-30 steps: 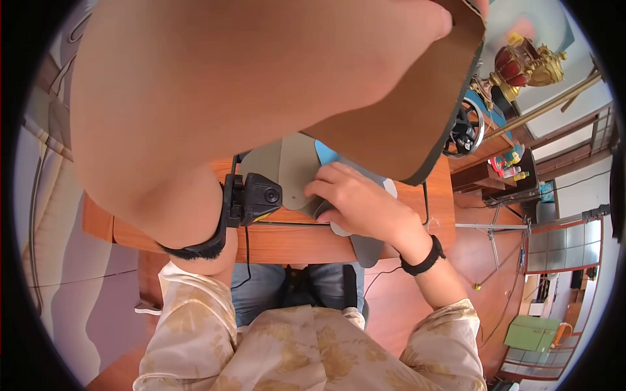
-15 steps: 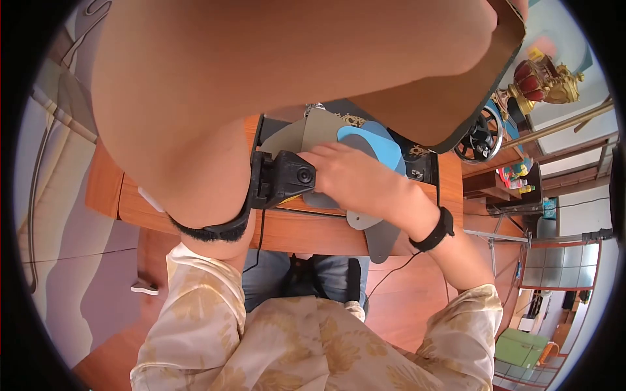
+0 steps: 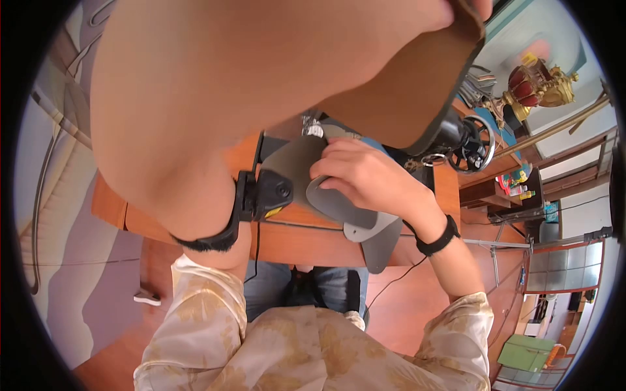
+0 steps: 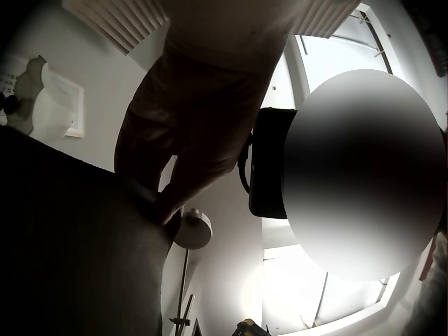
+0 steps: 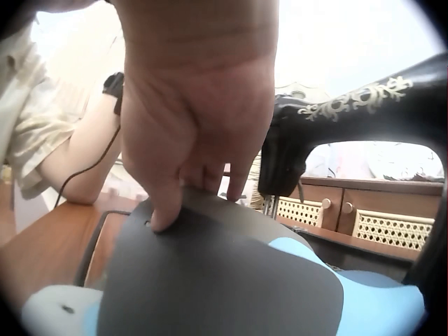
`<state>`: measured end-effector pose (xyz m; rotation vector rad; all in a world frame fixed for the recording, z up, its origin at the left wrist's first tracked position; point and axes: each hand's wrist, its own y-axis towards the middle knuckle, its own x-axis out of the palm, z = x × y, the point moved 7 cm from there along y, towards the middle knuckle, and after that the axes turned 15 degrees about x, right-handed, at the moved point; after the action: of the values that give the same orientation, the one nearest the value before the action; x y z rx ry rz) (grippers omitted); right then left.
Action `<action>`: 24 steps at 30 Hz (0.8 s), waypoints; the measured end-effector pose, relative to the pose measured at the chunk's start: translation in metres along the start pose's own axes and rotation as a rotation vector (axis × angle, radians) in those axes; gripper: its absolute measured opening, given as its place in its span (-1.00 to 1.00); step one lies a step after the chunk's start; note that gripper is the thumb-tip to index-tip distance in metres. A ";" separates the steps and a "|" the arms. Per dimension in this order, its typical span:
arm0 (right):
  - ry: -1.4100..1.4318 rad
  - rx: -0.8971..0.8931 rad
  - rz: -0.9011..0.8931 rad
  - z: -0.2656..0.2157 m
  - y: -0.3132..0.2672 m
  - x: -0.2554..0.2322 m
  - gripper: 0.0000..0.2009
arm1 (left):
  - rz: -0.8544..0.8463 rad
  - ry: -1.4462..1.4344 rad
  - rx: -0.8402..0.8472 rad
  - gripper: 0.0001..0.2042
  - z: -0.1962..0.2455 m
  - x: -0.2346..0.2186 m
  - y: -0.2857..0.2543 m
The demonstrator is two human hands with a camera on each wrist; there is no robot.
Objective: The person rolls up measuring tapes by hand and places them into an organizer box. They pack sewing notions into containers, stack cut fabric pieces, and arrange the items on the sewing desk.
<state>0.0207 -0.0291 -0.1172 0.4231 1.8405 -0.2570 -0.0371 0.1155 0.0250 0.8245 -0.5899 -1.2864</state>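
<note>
Two grey pieces (image 3: 352, 212) now lie under the right hand (image 3: 365, 176), whose fingers (image 5: 168, 203) press them flat, covering the blue piece (image 5: 378, 308) more than a moment ago, while the left hand (image 3: 456, 10) pinches a brown sheet (image 3: 417, 91) raised overhead.

wooden table (image 3: 287, 236), sewing machine (image 3: 456, 133), grey pieces (image 3: 345, 208)

We're seeing matt grey sheet pieces (image 5: 210, 280), smooth, leather-like, over pale blue foam-like pieces (image 5: 378, 301). The sewing machine (image 5: 364, 119) is looking glossy black metal with gold decals. The counter (image 3: 293, 238) is showing polished reddish wood. The raised board (image 3: 417, 85) is looking like brown card.
</note>
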 end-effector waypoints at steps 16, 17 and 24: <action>0.936 0.248 0.888 0.019 -0.057 -0.180 -0.80 | -0.221 -0.033 0.246 -0.79 0.035 0.030 0.041; 0.927 0.241 0.886 0.016 -0.058 -0.182 -0.80 | -0.226 -0.021 0.253 -0.79 0.031 0.037 0.044; 1.006 0.157 0.867 0.008 -0.063 -0.184 -0.80 | -0.089 -0.065 0.053 -0.82 0.000 0.059 0.053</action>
<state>0.0502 -0.1188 0.0527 1.6141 2.3602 0.5084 0.0064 0.0612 0.0637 0.8630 -0.6475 -1.3880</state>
